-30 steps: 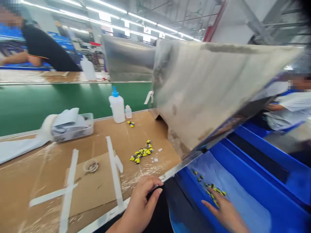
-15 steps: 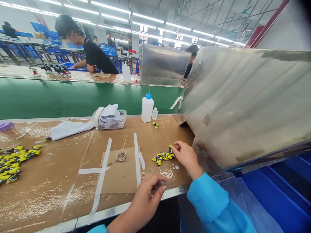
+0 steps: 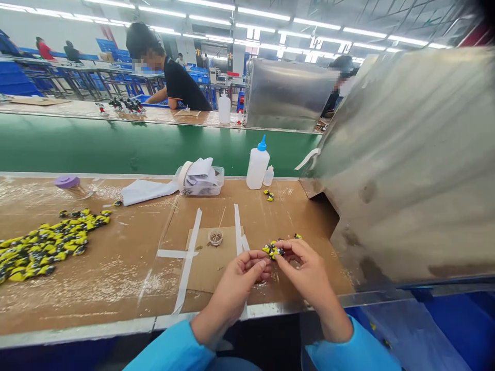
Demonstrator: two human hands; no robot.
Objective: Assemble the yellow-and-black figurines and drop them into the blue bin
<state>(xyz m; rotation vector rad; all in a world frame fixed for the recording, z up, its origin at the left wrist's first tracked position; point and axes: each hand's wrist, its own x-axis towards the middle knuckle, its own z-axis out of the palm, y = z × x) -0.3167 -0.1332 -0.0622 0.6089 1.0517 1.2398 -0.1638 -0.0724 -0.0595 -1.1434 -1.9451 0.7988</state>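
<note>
My right hand has its thumb and index finger closed around a small yellow-and-black piece, its exact kind too small to make out. Just left of it, my left hand has loosely curled fingers, with its thumb apart from the index finger and nothing visible between them. Behind the right fingers lies a small group of similar pieces, mostly hidden, with one piece showing past the knuckles. Left of the hands, a cardboard sheet bears a small round dish with a thin stick in it.
A large pile of yellow-and-black pieces covers the left side. Farther back stand a white bottle with blue tip, a small bottle and a clear box of cloths. A metal panel blocks the right. A co-worker sits across the green belt.
My right hand has drawn left and nearer from the small group, now with a piece in its fingertips. My left hand has come up beside it. The view has swung left.
</note>
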